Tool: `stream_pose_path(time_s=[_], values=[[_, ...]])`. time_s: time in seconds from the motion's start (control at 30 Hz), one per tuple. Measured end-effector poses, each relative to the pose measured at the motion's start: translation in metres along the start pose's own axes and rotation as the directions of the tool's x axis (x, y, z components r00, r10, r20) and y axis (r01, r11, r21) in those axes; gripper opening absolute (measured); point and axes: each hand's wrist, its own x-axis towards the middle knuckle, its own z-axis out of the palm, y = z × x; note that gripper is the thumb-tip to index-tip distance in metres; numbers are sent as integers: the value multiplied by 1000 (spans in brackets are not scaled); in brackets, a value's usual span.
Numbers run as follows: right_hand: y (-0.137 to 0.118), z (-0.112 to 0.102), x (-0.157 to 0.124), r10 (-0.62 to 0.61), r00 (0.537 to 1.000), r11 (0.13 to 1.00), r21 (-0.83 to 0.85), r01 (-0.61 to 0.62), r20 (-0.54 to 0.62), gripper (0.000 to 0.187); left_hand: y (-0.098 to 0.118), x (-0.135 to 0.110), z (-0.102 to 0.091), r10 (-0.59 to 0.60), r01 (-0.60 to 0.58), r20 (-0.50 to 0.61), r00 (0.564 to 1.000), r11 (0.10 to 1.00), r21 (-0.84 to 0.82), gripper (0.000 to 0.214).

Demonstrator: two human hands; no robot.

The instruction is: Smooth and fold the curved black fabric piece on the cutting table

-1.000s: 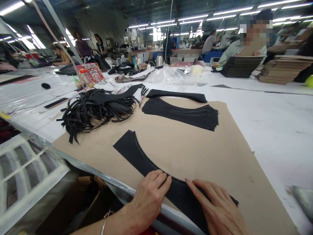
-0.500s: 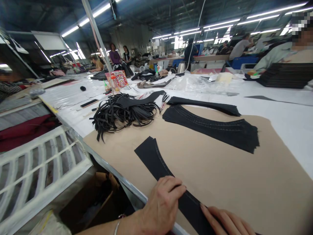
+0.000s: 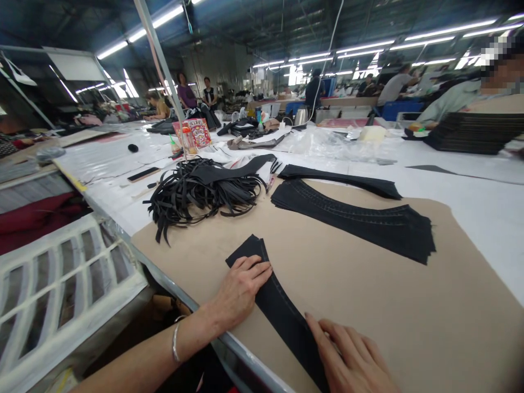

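A long curved black fabric piece (image 3: 282,305), with a stitched line along its right edge, lies slantwise on a beige sheet (image 3: 368,295). Near its far end my left hand (image 3: 241,286) presses down, fingers together and bent over the stitched edge. My right hand (image 3: 347,355) rests lower down, its fingers stretched out and the index fingertip touching that same edge. The near end of the piece runs under this hand and out of view. Further off lies a stack of similar black pieces (image 3: 352,218), stitched lines showing.
A tangled heap of black strips (image 3: 200,191) lies at the sheet's left. Behind the stack is a narrow black bundle (image 3: 344,179). A metal table edge (image 3: 164,278) runs beside my left arm, near a white slatted rack (image 3: 61,289). A co-worker sits behind dark stacked sheets (image 3: 475,131).
My left hand has slid away from me along the fabric piece to near its far end. My right hand has come further into view along the stitched edge.
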Motion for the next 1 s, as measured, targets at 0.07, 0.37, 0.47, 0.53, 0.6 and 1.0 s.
stream_pose_path(time_s=[0.07, 0.37, 0.47, 0.53, 0.6, 1.0], values=[[-11, 5, 11, 50, 999, 998, 35, -50, -16, 52, 0, -2, 0, 31, -32, 36, 999, 999, 44, 43], [-17, 6, 14, 88, 995, 996, 35, -87, -38, 48, -4, 7, -5, -158, 126, -87, 984, 947, -296, 34], [-17, 1, 14, 111, 993, 993, 40, -110, -45, 44, -2, 6, -8, -249, 164, -179, 952, 906, -391, 30], [-17, -2, 13, 138, 990, 989, 59, -135, -42, 42, 2, 2, -8, -155, 81, -198, 968, 938, -336, 30], [-17, -3, 10, 164, 986, 985, 67, -162, -28, 41, 7, -2, -7, -71, 22, -183, 981, 966, -257, 30], [-8, -17, -3, 327, 942, 942, 52, -331, 77, 23, -46, 12, -8, -495, 492, -20, 869, 867, -73, 38]])
